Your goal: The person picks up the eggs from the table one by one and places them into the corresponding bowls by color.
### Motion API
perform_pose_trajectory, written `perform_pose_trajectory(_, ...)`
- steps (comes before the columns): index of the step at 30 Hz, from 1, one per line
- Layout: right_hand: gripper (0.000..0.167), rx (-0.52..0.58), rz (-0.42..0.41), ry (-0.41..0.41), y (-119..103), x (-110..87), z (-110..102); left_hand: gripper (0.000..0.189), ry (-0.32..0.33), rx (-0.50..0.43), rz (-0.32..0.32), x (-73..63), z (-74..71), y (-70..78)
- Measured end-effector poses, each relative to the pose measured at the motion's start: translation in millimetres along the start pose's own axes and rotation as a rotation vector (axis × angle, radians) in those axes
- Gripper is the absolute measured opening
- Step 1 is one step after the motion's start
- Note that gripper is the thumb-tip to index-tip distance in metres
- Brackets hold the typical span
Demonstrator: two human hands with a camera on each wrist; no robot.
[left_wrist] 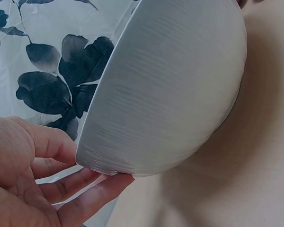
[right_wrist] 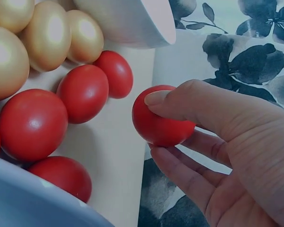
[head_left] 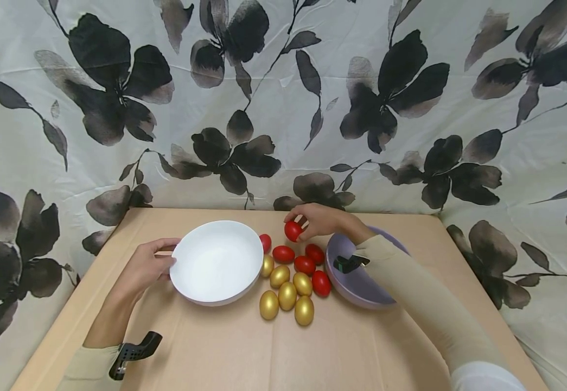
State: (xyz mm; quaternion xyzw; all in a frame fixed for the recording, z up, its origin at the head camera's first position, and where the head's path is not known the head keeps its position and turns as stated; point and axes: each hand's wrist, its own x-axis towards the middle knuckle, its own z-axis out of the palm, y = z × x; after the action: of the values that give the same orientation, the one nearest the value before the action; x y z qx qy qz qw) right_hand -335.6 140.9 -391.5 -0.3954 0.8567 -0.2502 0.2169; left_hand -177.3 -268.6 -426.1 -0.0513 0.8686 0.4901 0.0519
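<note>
Over the pale table, a red egg sat pinched between the right hand's thumb and fingertips, beyond the other eggs, while the left hand gripped the white bowl.

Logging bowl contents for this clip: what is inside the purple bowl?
In the purple bowl, only bare inner surface shows. The right sleeve and black wrist device cover part; anything beneath cannot be seen.
</note>
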Motion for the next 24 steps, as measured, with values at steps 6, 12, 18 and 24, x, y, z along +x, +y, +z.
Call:
perform_pose_trajectory(6,0.054,0.039,-0.016,0.01,-5.4,-4.4,-0.2,0.052,-0.002,-0.005,0.0,0.3,-0.1,0.1)
perform_pose_trajectory(12,0.054,0.074,-0.037,0.029,-12.3,-9.3,-0.9,0.052,-0.002,-0.001,0.009,0.4,-1.0,0.9)
perform_pose_trajectory(18,0.052,0.098,-0.055,0.045,-16.8,-12.9,-1.5,0.052,-0.004,-0.006,0.002,0.1,-1.0,1.5)
perform_pose_trajectory(24,0.054,0.095,-0.059,0.056,-22.3,-16.0,-1.4,0.052,-0.01,-0.007,0.003,0.3,-0.9,1.1)
